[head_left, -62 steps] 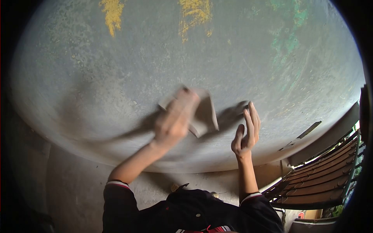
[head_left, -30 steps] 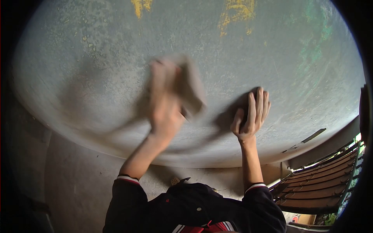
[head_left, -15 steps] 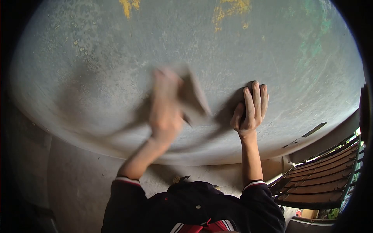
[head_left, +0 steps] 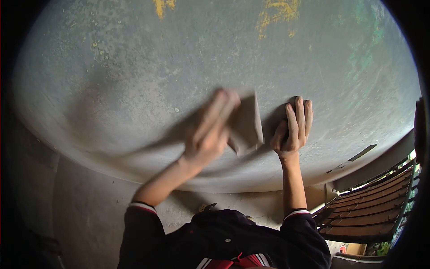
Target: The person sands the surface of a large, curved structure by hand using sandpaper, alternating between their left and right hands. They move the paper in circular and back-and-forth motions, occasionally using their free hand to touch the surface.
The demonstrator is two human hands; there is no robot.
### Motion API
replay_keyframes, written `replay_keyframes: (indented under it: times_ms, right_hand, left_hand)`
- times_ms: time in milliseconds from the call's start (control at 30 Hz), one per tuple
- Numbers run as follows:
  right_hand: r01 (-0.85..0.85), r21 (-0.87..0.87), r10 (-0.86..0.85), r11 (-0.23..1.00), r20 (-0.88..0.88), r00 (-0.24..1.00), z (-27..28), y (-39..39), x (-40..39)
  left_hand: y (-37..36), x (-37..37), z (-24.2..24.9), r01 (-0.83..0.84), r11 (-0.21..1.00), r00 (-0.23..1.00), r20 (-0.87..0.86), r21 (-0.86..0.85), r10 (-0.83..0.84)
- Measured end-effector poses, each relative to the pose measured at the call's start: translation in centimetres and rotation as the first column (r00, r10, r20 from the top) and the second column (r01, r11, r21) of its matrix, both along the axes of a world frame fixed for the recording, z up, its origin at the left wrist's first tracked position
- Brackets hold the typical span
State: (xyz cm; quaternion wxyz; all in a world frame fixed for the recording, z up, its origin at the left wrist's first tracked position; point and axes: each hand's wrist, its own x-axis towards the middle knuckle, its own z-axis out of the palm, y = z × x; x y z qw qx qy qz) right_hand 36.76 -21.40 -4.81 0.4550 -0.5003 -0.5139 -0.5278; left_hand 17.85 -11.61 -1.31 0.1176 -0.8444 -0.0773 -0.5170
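Observation:
A dusty grey-brown sheet of sandpaper [head_left: 247,126] is pressed under my left hand [head_left: 211,127] against a large grey panel [head_left: 192,54]. The sheet's free edge lifts slightly on the right. My left fingers look blurred by motion, and the part of the sheet beneath them is hidden. To the right, my right hand [head_left: 293,126] rests flat on the same panel with its fingers stretched out and holds nothing. Dust coats its fingers. Worn patches and scratches mark the panel.
Yellow paint [head_left: 278,15] remains at the panel's far side, and green traces [head_left: 369,40] at its right. Beyond the right edge stands a brown slatted rack [head_left: 367,204]. Concrete floor [head_left: 98,197] lies below the panel's near edge.
My left hand has moved right with the sandpaper, closer to my right hand, and its wrist has turned. My right hand stays on the panel; the whole view has shifted slightly.

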Motion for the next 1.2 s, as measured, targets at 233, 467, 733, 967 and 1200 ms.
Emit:
replay_keyframes:
  times_ms: [233, 467, 733, 967, 1200]
  right_hand:
    - [-0.003, 0.008, 0.003, 1.000, -0.003, 1.000, 0.1, 0.1, 0.1]
    - [-0.041, 0.061, 0.041, 0.997, 0.007, 0.999, 0.1, 0.5, 0.0]
    - [-0.028, 0.100, 0.032, 0.995, -0.036, 0.999, 0.1, 0.4, 0.1]
    - [-0.018, 0.060, 0.021, 0.998, -0.040, 0.999, -0.7, 0.1, 0.0]
    - [-0.022, 0.040, 0.024, 0.999, -0.056, 0.998, -0.7, 0.1, -0.4]
  left_hand:
    - [-0.8, -0.1, -3.1, 0.019, 0.998, 0.998, -0.061, 0.063, -0.015]
    - [0.5, -1.9, 3.0, 0.053, 0.995, 0.993, 0.110, -0.088, -0.043]
    - [1.6, -3.2, 1.2, -0.093, 0.965, 0.985, 0.118, -0.244, 0.125]
    - [0.8, -1.7, -0.6, 0.136, 0.968, 0.970, 0.228, -0.210, -0.087]
    - [1.1, -2.5, 6.3, -0.135, 0.990, 0.990, 0.056, 0.049, 0.132]
